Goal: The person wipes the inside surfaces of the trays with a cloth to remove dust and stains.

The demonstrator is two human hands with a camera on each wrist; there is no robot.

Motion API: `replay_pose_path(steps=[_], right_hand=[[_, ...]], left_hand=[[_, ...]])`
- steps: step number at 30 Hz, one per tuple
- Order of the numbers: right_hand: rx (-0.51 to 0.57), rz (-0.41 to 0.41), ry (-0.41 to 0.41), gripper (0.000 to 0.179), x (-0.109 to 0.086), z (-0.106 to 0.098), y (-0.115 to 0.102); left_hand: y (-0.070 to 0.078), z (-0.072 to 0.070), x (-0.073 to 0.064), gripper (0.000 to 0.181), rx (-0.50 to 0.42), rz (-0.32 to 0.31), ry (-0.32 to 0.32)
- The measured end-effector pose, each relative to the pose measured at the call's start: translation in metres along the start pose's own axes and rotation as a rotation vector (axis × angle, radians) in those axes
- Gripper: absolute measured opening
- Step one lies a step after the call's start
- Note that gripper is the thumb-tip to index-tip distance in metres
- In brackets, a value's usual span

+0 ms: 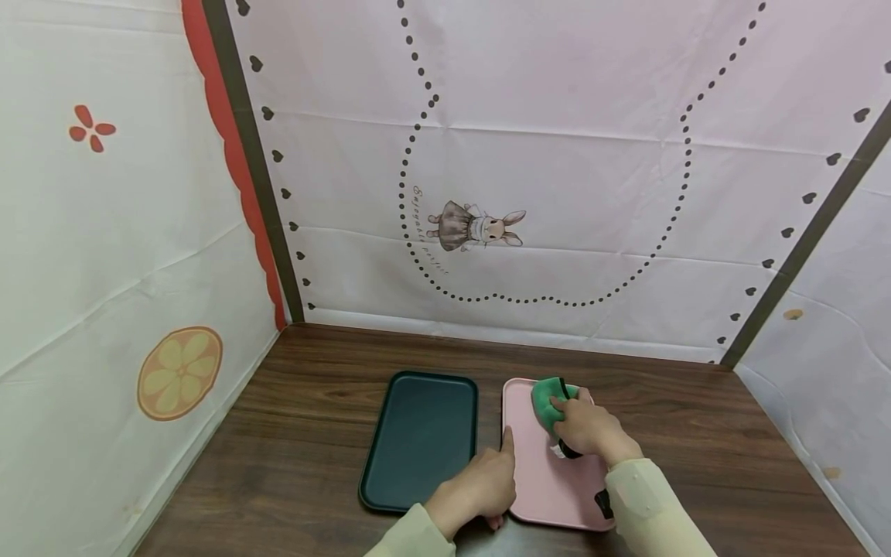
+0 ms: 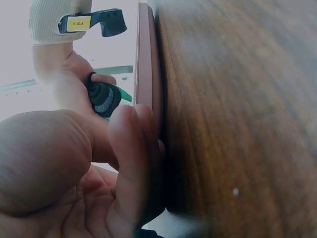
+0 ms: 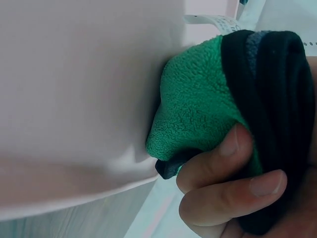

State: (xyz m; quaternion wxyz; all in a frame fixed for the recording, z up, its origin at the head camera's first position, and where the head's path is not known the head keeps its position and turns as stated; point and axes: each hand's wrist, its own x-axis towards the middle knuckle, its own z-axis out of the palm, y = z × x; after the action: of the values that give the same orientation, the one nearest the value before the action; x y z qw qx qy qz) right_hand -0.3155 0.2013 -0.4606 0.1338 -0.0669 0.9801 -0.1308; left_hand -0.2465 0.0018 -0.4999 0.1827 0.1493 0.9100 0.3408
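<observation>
A folded green towel (image 1: pixel 546 400) with black trim and a white tag touches the far part of the pink tray (image 1: pixel 532 480). My right hand (image 1: pixel 588 424) grips this towel, its fingers curled round the fold; the fuzzy green side (image 3: pixel 195 94) shows large in the right wrist view. At the pink tray's left edge rests my left hand (image 1: pixel 483 481), index finger stretched along the rim. In the left wrist view, fingers (image 2: pixel 129 148) of that hand touch the tray's side wall (image 2: pixel 144 59), and nothing lies in its palm.
A dark green tray (image 1: pixel 425 441) lies left of the pink one on the brown wooden table (image 1: pixel 299 441). Printed white cloth walls (image 1: pixel 557 193) enclose the table at the back and both sides. A black strap piece (image 1: pixel 603 504) sits by the right sleeve.
</observation>
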Motion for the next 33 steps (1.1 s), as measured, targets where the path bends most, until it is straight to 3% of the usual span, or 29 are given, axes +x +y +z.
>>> replay_pose_path(steps=[33], right_hand=[[0.026, 0.029, -0.064, 0.061, -0.013, -0.001, 0.003]], left_hand=[[-0.001, 0.001, 0.002, 0.079, -0.043, -0.022, -0.005]])
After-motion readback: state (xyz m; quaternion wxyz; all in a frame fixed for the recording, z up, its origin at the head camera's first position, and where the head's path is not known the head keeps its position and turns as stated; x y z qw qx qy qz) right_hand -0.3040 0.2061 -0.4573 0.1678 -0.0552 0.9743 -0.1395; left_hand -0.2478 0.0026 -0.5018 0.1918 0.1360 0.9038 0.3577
